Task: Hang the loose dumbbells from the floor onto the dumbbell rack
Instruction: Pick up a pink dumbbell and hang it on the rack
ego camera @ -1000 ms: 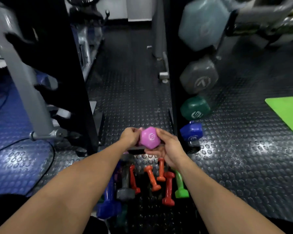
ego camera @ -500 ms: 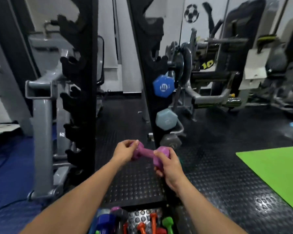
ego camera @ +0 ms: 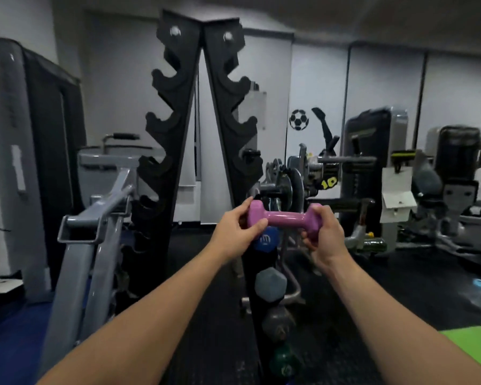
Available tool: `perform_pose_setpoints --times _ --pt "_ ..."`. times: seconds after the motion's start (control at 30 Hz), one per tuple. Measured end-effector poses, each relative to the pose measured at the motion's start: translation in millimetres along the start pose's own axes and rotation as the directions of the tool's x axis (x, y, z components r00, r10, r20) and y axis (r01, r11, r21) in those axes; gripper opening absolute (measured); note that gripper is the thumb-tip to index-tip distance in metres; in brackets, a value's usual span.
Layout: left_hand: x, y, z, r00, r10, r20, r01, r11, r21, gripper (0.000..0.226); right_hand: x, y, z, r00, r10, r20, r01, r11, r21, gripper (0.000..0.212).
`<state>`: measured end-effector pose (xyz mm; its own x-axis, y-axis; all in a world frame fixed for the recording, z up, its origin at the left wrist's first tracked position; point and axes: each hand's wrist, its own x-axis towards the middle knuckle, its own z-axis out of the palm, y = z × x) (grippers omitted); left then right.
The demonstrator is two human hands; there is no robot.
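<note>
A pink dumbbell (ego camera: 283, 218) lies level between the two hands, held up in front of the person. The left hand (ego camera: 238, 234) grips its left head, thumb under and fingers curled over the top. The right hand (ego camera: 324, 234) grips the right head, fingers wrapped round it from behind. The bare handle spans the gap between the hands.

Just behind the left hand rises the black dumbbell rack (ego camera: 228, 112), two notched uprights that lean together and meet well above the hands. The right upright passes directly behind the left hand and the dumbbell's left head; the left upright stands off to the left of the left hand. The notches above the hands hold nothing that can be seen.

Below the hands the right upright carries dumbbells, seen end-on. A blue dumbbell (ego camera: 267, 241) sits just under the left hand, partly hidden by its fingers. Under that comes a pale grey-blue dumbbell (ego camera: 270, 286), then a dark grey dumbbell (ego camera: 278, 325), then a green dumbbell (ego camera: 285, 362) lowest, between the two forearms.

A grey machine frame (ego camera: 95, 218) stands left of the left arm. A green mat (ego camera: 472, 343) lies beside the right forearm.
</note>
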<state>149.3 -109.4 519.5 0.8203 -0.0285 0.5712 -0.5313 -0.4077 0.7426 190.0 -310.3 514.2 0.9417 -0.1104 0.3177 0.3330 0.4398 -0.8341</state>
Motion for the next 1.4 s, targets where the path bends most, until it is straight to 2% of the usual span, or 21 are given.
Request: perform_pose_setpoints --times 0.1,0.2,0.3,0.37,0.5,0.63,0.8,0.9,1.0,1.07,1.13,1.23,1.4 --pt "19 9 1 1.000 0.021 0.006 -0.022 0.999 0.031 0.087 33 -28 16 0.998 -0.068 0.011 0.068 0.998 -0.001 0.020" --pt "29 10 13 0.993 -0.006 -0.120 0.013 0.999 0.050 0.092 66 -40 35 0.996 -0.083 0.044 0.084 0.996 -0.012 0.022" --pt "27 8 30 0.959 0.058 -0.279 -0.021 0.991 0.135 0.086 95 -36 53 0.997 -0.042 0.061 0.045 0.998 -0.046 0.036" --pt "27 3 38 0.932 0.137 -0.335 -0.052 0.967 0.249 0.078 111 -27 62 0.997 -0.001 0.083 0.010 0.995 -0.101 0.043" --pt "43 0 45 0.862 0.232 -0.451 -0.022 0.905 0.424 0.069 133 -9 86 0.988 0.056 0.146 -0.032 0.987 -0.156 0.049" --pt "61 -3 46 0.821 0.362 -0.442 -0.018 0.790 0.613 0.063 145 -7 104 0.986 0.067 0.150 -0.023 0.962 -0.272 0.041" --pt "73 -5 61 0.790 0.458 -0.408 -0.059 0.720 0.692 0.062 151 -4 100 0.975 0.159 0.154 -0.130 0.974 -0.186 0.040" --pt "72 -6 62 0.794 0.431 -0.429 -0.047 0.747 0.663 0.062 151 0 99 0.975 0.141 0.170 -0.102 0.971 -0.218 0.039" --pt "71 -6 60 0.800 0.397 -0.450 -0.031 0.777 0.629 0.064 158 1 98 0.990 -0.057 0.131 0.102 0.925 -0.367 0.038" --pt "71 -5 57 0.838 0.362 -0.408 -0.030 0.778 0.628 0.065 160 3 95 0.990 -0.122 0.072 0.141 0.898 -0.416 0.038" --pt "78 -3 53 0.853 0.322 -0.411 -0.001 0.788 0.616 0.066 166 6 96 0.999 -0.040 0.015 0.042 0.911 -0.410 0.039" --pt "87 -1 52 0.837 0.322 -0.442 0.023 0.786 0.618 0.067 174 10 104 0.989 0.138 0.048 -0.114 0.937 -0.330 0.038" --pt "92 -9 40 0.841 0.246 -0.483 0.122 0.783 0.610 0.069 184 15 131 0.986 0.103 0.134 -0.018 0.850 -0.527 0.041"
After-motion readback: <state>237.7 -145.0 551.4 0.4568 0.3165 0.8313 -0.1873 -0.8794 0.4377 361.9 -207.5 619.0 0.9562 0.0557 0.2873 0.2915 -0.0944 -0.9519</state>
